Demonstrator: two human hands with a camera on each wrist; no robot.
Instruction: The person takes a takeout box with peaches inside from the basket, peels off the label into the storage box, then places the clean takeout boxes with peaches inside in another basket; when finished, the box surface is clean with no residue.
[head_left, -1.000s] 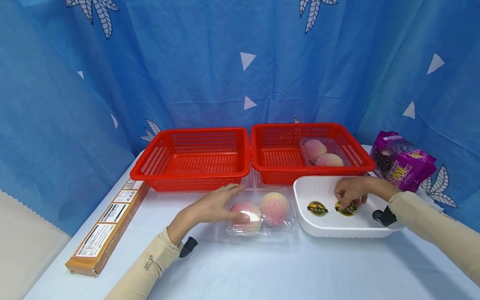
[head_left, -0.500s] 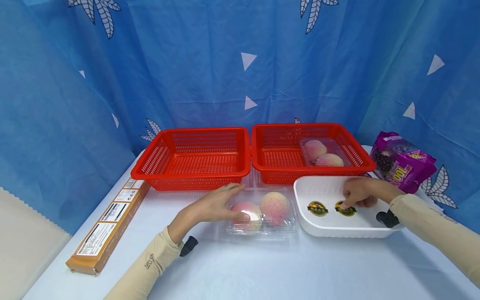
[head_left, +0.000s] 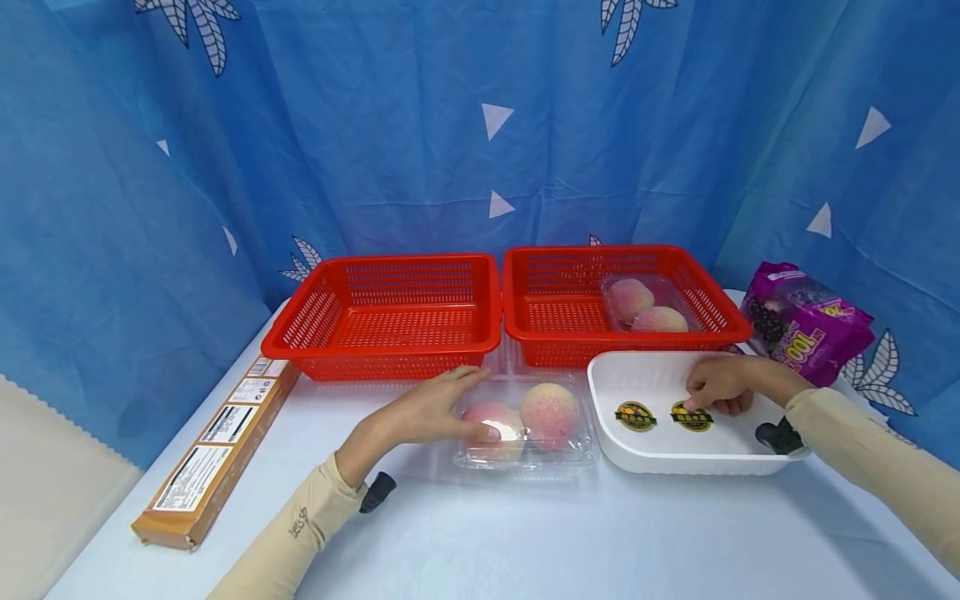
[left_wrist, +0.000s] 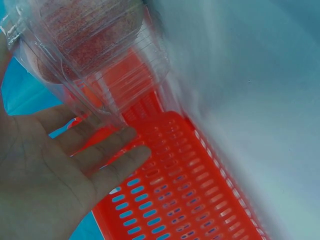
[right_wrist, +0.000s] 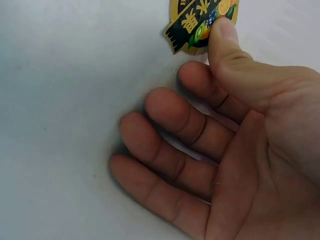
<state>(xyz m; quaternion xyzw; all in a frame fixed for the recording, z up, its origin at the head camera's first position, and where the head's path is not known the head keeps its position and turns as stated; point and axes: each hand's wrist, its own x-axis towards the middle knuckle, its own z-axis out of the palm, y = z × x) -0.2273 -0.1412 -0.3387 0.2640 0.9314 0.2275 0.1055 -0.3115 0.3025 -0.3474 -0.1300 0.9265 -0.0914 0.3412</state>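
A clear plastic clamshell box (head_left: 573,457) with two pink-yellow peaches (head_left: 550,415) lies on the table in the head view. My left hand (head_left: 427,412) rests at its left end, thumb over the front peach and fingers at the back edge. In the left wrist view those fingers lie spread and nearly straight along the plastic. Inside the white basin (head_left: 645,371), my right hand (head_left: 722,385) sets its thumb on a black-and-gold round fruit sticker (head_left: 693,423). Its other fingers bend loosely against the white surface. A matching sticker (head_left: 635,417) sits to the left.
Behind stand two red plastic baskets, the left one (head_left: 375,367) and the right one (head_left: 558,354). Another clamshell of peaches (head_left: 657,320) lies in the right basket. A purple snack bag (head_left: 810,333) leans at far right, and a long brown box (head_left: 213,442) lies left.
My right hand has shifted slightly right, uncovering more of the sticker, and its thumb now lies on it. My left hand and the clamshell have stayed in place.
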